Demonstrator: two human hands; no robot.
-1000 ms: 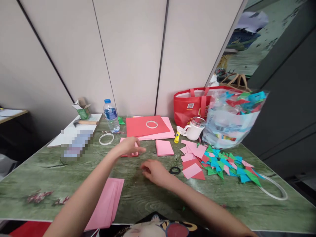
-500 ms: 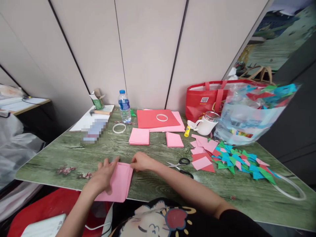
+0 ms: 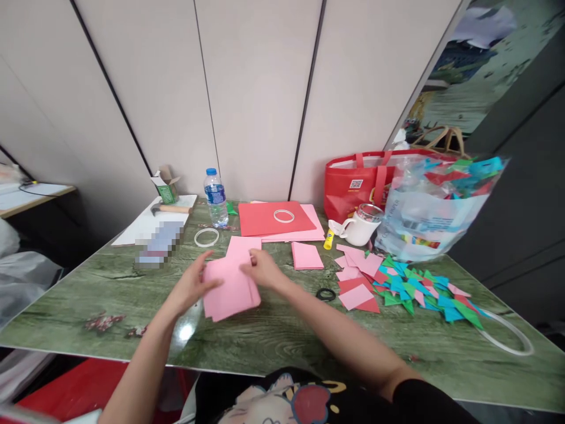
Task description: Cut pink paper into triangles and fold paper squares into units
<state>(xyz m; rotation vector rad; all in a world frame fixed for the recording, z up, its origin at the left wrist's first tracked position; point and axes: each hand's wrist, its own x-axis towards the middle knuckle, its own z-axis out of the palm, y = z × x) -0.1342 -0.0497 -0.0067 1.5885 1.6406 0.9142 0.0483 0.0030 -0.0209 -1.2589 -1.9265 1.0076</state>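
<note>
Between my two hands a stack of pink paper squares (image 3: 229, 291) is held up above the table, its sheets slightly out of line. My left hand (image 3: 194, 280) grips the stack at its left edge, thumb across the front. At the upper right corner my right hand (image 3: 262, 268) pinches the sheets. Just behind the held stack lies a pink paper pile (image 3: 245, 244), partly covered by it. Another small pink paper stack (image 3: 308, 256) rests further right. Scissors (image 3: 325, 294) lie beyond my right forearm, which hides their blades.
Loose pink and red pieces (image 3: 355, 294) and green and blue paper scraps (image 3: 410, 288) spread over the right. Behind them stand a white mug (image 3: 362, 227), a clear bag (image 3: 428, 218) and a red bag (image 3: 346, 188). A water bottle (image 3: 216, 200) and hammer (image 3: 172, 209) are at back left.
The pink stack has been lifted from the table's front edge and moved forward and right, toward the pink pile behind. Both hands moved with it, and the view shifted slightly.
</note>
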